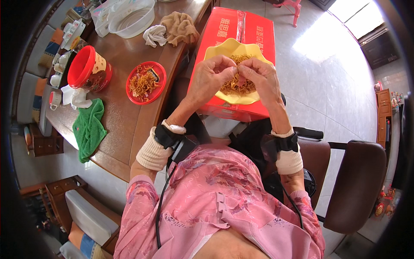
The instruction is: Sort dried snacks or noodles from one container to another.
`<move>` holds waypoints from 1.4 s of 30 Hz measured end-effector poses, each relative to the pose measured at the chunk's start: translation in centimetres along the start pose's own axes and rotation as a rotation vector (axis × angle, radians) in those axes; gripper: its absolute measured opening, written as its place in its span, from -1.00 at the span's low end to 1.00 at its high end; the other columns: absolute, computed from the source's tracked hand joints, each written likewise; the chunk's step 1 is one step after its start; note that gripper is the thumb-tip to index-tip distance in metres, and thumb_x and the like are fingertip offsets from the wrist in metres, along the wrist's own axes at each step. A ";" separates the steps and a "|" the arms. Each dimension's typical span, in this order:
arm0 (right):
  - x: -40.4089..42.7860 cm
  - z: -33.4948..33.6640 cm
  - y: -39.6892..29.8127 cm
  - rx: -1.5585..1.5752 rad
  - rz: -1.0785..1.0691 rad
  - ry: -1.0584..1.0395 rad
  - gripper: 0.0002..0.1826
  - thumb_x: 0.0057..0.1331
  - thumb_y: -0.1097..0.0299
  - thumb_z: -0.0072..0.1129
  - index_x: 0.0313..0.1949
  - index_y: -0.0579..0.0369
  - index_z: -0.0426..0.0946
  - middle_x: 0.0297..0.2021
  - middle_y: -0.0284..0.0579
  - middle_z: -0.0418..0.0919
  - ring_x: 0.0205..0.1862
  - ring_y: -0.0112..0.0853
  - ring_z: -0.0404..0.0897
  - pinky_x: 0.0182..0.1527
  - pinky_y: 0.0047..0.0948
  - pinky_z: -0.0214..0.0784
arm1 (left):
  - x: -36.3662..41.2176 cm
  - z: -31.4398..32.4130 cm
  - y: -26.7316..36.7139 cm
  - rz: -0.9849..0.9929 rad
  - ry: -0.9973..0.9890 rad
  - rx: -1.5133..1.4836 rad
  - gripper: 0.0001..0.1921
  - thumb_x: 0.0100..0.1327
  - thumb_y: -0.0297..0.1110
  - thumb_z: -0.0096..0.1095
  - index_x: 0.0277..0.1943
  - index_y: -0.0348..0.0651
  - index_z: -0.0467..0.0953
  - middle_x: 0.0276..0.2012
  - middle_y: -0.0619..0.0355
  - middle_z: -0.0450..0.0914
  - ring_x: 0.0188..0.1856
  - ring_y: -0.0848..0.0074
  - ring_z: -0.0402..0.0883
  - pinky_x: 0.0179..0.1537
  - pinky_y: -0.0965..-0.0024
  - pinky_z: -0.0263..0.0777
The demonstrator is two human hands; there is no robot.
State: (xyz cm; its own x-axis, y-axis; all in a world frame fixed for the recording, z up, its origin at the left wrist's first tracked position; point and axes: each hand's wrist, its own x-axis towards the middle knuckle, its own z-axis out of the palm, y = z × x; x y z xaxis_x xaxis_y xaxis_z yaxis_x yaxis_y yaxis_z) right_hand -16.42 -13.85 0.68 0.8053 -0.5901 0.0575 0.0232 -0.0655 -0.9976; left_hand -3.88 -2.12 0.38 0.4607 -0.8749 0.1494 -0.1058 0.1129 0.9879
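Observation:
A yellow scalloped bowl [237,47] rests on a red cardboard box [207,42]. Inside it lies a heap of dried, curly yellow-brown plant strands [234,89]. Over this heap, my left hand [215,73] and my right hand [260,73] meet with thumbs and fingertips pinched together. Anything between the fingertips is too small to make out. To the left, on the wooden table [126,126], a red plastic lid [161,89] holds a smaller pile of similar dried strands [142,84].
A red plastic tub [105,73] stands on the table near a green cloth [89,129]. Farther back are a clear plastic basin [132,24], a brown cloth [179,27] and a white cloth [155,35]. A brown padded chair [355,187] is at my right. Cables run from both wrist straps.

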 end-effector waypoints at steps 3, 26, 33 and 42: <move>-0.4 0.5 -0.6 -0.039 -0.091 0.000 -0.84 0.20 0.41 0.17 -0.29 0.25 0.52 -0.52 -0.26 0.57 -0.48 -0.57 0.52 -0.36 -0.60 0.36 | 0.0 0.0 0.0 -0.024 0.016 -0.061 -0.88 0.21 -0.42 0.17 -0.27 -0.29 0.52 -0.45 0.27 0.55 -0.40 0.74 0.48 -0.29 0.65 0.36; -0.6 2.5 -0.6 -0.638 -0.526 0.257 -0.92 0.01 0.54 0.07 -0.44 0.15 0.48 -0.48 -0.03 0.55 -0.42 -0.08 0.55 -0.34 -0.27 0.40 | 0.1 -0.1 -0.7 -0.082 -0.017 -0.268 -0.89 0.18 -0.40 0.23 -0.32 -0.25 0.50 -0.44 0.26 0.54 -0.41 0.70 0.49 -0.29 0.64 0.36; -0.7 2.7 -1.2 -0.603 -0.487 0.241 -0.93 0.02 0.53 0.05 -0.44 0.16 0.47 -0.49 -0.03 0.54 -0.42 -0.12 0.56 -0.33 -0.31 0.40 | 0.3 -0.4 -1.0 -0.097 -0.041 -0.307 -0.91 0.16 -0.43 0.20 -0.32 -0.25 0.50 -0.43 0.25 0.54 -0.37 0.67 0.50 -0.24 0.59 0.38; -0.7 2.2 -1.7 -0.519 -0.321 0.145 -0.91 0.02 0.47 0.08 -0.44 0.20 0.48 -0.52 -0.03 0.54 -0.43 -0.19 0.58 -0.33 -0.36 0.40 | 0.3 -0.9 -1.6 -0.260 -0.142 -0.661 -0.91 0.16 -0.50 0.10 -0.29 -0.26 0.52 -0.36 0.21 0.57 -0.36 0.58 0.55 -0.22 0.53 0.42</move>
State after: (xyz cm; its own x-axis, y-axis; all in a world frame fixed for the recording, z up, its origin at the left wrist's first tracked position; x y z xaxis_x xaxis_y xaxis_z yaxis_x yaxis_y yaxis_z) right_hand -15.74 -11.51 2.26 0.7168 -0.5766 0.3920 -0.0692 -0.6183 -0.7829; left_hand -2.77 -2.13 -1.11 0.2748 -0.9598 -0.0563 0.5670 0.1145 0.8157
